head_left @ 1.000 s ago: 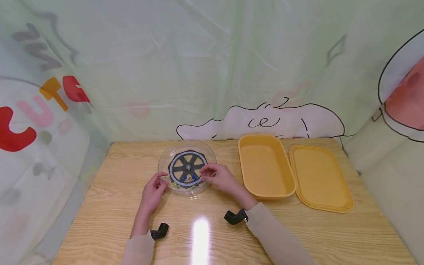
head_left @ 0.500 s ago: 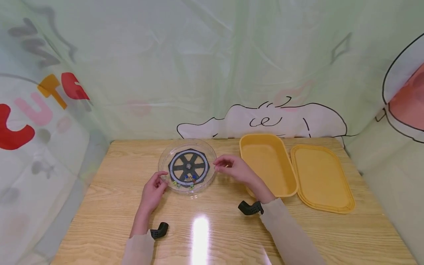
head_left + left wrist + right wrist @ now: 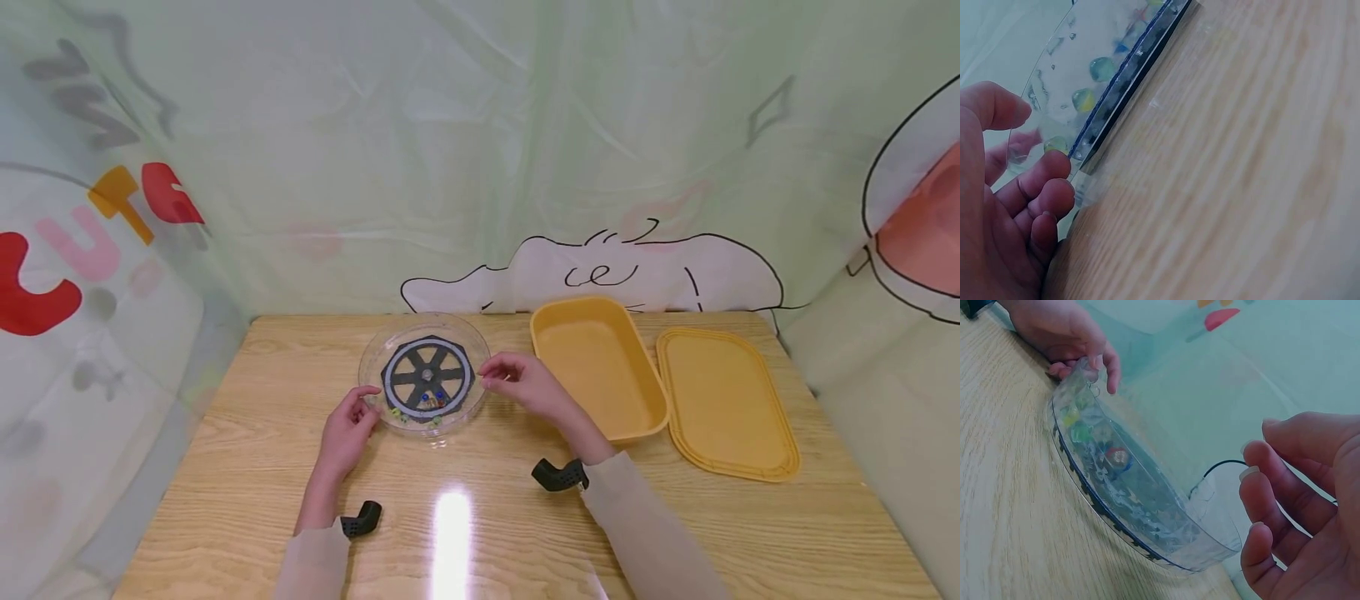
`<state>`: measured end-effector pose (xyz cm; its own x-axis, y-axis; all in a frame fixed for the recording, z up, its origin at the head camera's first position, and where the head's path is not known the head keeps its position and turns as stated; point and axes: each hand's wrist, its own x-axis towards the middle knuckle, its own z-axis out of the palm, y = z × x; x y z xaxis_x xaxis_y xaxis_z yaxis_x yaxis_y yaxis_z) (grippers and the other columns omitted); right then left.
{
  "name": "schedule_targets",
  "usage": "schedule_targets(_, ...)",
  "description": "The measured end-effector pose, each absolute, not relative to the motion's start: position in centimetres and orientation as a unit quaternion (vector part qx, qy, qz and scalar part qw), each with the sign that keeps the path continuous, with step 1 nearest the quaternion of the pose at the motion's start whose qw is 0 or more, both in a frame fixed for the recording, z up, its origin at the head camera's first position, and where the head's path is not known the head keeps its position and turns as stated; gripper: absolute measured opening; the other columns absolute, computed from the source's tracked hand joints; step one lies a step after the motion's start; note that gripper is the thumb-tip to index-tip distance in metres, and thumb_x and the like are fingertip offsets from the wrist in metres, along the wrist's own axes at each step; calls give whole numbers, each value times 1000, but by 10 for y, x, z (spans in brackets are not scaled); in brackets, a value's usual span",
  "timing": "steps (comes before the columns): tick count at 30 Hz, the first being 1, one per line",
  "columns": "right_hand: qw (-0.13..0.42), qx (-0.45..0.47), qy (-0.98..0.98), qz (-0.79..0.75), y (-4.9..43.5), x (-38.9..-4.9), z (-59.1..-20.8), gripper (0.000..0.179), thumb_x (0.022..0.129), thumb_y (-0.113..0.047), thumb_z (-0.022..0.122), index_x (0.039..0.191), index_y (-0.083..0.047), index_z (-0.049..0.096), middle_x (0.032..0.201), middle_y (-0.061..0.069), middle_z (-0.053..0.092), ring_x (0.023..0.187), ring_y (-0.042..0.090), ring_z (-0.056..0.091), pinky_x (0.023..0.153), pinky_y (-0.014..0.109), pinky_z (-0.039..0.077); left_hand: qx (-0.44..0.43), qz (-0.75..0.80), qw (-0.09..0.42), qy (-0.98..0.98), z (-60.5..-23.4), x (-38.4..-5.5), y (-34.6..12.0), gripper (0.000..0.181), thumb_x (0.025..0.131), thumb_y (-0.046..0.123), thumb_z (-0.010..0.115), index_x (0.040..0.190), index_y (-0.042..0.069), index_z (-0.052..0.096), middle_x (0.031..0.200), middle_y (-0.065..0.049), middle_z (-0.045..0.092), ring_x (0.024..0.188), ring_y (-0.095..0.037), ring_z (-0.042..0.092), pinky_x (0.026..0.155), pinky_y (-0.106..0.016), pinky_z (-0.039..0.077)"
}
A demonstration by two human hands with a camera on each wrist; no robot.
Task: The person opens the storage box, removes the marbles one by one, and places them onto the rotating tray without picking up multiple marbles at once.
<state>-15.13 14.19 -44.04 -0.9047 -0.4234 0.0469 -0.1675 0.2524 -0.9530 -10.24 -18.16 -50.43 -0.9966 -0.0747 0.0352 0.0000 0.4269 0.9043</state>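
A clear round dish sits on the table; a black six-spoked, wheel-like pattern with a pale ring shows at its base. Several coloured glass marbles lie together in the dish's near part. My left hand pinches the dish's near-left rim, thumb on one side of the wall and fingers on the other. Beside the right rim is my right hand. Its fingers are loosely bent, thumb close to the index fingertip, and I see nothing between them. In the right wrist view, it is apart from the dish wall.
An orange tub stands right of the dish, partly behind my right forearm. Its flat orange lid lies farther right on the wooden table. A printed curtain hangs along the table's back edge.
My right hand has withdrawn from inside the dish to beside its right rim. The tub has shifted slightly left and back. Some marbles have shifted slightly; my left hand stays on the rim.
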Motion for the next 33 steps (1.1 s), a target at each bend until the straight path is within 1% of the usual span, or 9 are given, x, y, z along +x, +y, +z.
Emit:
schedule_targets(3,111,-188,786,-578,141,-150,-440,20,93,-6,69,110,6,68,100,11,67,90,22,58,79,30,49,20,-537,37,-843,-504,-102,-181,26,95,8,64,121,11,64,70,-3,53,57,-15,48,56,-26,40)
schedule_targets(6,111,-191,790,-572,140,-150,-439,20,94,-7,69,110,5,68,99,9,67,90,21,58,80,30,49,19,-538,37,-842,-504,-102,-181,26,95,8,63,121,10,64,70,-3,53,57,-14,48,56,-26,40)
schedule_targets(13,108,-212,792,-563,137,-151,-440,18,93,-8,69,108,3,69,95,4,67,87,20,59,78,30,49,23,-536,33,-843,-503,-102,-181,27,94,8,63,121,12,64,70,-4,52,57,-16,48,56,-27,39)
schedule_targets(17,110,-213,792,-561,135,-152,-443,17,93,-6,69,107,5,69,93,4,67,86,22,59,76,30,49,19,-535,30,-844,-503,-102,-181,28,95,8,63,122,12,63,70,-5,52,58,-17,48,56,-27,39)
schedule_targets(24,127,-202,806,-542,131,-153,-441,18,94,-8,68,109,2,69,93,2,66,88,22,59,78,32,48,21,-530,32,-847,-503,-102,-182,27,95,9,63,122,14,63,71,-6,52,59,-18,48,56,-27,38)
schedule_targets(33,116,-194,817,-530,129,-154,-441,17,94,-9,69,107,1,69,92,2,66,86,20,58,77,33,48,27,-536,26,-843,-503,-103,-181,27,96,9,63,122,15,63,72,-6,53,59,-19,48,56,-27,39)
